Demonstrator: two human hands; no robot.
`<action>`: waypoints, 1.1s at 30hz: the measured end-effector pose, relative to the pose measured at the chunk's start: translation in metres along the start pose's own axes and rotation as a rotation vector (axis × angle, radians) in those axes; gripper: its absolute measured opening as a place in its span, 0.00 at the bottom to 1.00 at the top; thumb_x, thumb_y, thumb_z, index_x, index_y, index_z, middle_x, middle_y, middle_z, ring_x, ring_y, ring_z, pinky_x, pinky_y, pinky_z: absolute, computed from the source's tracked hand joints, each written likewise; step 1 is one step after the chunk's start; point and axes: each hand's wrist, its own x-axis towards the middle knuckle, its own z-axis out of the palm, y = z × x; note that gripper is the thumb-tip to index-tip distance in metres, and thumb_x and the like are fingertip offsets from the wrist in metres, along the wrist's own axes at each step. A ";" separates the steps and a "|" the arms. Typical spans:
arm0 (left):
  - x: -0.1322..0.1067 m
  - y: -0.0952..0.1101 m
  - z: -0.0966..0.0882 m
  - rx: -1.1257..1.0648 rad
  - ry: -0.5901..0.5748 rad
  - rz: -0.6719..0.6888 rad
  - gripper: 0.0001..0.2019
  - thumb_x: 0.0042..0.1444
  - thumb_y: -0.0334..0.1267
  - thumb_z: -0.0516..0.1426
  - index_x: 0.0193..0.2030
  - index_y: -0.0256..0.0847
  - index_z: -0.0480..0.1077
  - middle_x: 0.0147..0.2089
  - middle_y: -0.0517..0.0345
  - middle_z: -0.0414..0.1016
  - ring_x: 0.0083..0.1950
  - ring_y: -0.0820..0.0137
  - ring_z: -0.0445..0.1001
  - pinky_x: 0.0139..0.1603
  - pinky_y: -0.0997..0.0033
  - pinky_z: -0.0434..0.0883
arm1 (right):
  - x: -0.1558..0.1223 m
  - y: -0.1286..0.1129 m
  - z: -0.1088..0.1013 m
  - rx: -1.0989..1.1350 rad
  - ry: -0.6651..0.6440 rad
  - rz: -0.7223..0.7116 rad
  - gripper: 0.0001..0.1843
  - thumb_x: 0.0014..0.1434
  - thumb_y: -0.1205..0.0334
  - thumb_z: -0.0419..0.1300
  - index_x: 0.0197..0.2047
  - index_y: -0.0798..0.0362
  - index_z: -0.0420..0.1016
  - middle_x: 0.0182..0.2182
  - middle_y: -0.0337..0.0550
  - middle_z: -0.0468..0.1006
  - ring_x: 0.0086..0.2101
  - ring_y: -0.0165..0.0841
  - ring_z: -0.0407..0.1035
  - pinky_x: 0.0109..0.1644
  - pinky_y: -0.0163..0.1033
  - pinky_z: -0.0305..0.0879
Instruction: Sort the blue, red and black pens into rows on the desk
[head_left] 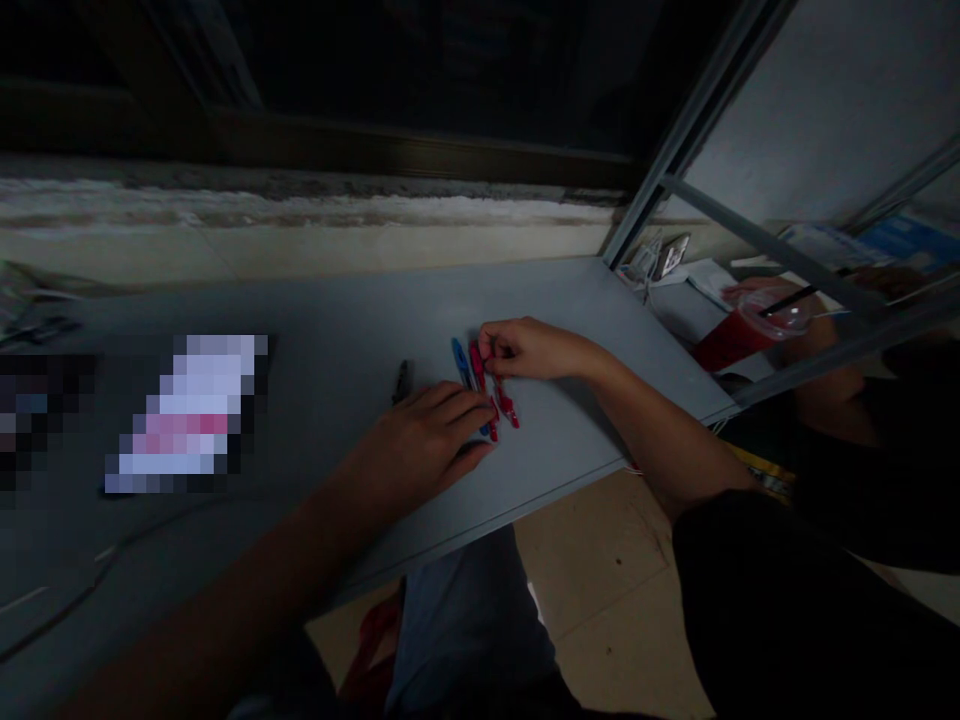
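Observation:
On the grey tabletop (315, 470) lie several slim plastic pieces, too dark to identify exactly. My right hand (525, 350) pinches the upper end of a red piece (477, 366) between its fingertips. A blue piece (459, 362) lies just left of it, and its lower end passes beneath my left hand (424, 435). My left hand rests flat, its fingertips reaching the blue piece and another red piece (507, 406). A small black item (401, 382) lies just beyond my left hand.
A pixelated package (187, 415) lies on the table to the left, with dark objects at the far left edge. Beyond the table's right corner, another person's hand (754, 292) is near a red drink cup (739, 340). Metal bars (780, 250) cross the right side.

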 end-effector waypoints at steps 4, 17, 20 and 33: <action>0.001 0.001 -0.001 0.007 -0.008 -0.010 0.12 0.73 0.38 0.55 0.56 0.37 0.74 0.56 0.48 0.80 0.58 0.57 0.76 0.62 0.53 0.75 | 0.000 -0.001 0.002 0.030 -0.006 0.009 0.05 0.58 0.72 0.61 0.39 0.57 0.72 0.26 0.37 0.74 0.28 0.29 0.66 0.35 0.36 0.57; 0.002 -0.002 0.004 0.017 0.004 0.001 0.16 0.71 0.37 0.56 0.62 0.37 0.73 0.61 0.47 0.79 0.62 0.56 0.74 0.64 0.53 0.72 | 0.000 0.001 0.005 0.098 0.003 0.036 0.15 0.61 0.71 0.59 0.51 0.55 0.66 0.26 0.34 0.74 0.27 0.29 0.65 0.34 0.36 0.57; 0.002 -0.002 0.004 0.000 0.002 0.002 0.17 0.71 0.36 0.56 0.63 0.38 0.73 0.62 0.46 0.78 0.63 0.55 0.74 0.65 0.51 0.72 | -0.002 -0.001 0.005 0.102 -0.005 0.037 0.15 0.64 0.70 0.58 0.54 0.56 0.65 0.26 0.34 0.74 0.27 0.30 0.67 0.35 0.36 0.58; 0.001 -0.004 0.008 -0.055 0.035 0.015 0.15 0.69 0.34 0.57 0.60 0.38 0.74 0.61 0.47 0.79 0.62 0.58 0.76 0.65 0.53 0.73 | -0.006 -0.011 0.002 0.114 -0.050 0.061 0.16 0.67 0.69 0.56 0.58 0.55 0.64 0.25 0.34 0.77 0.24 0.29 0.68 0.34 0.36 0.61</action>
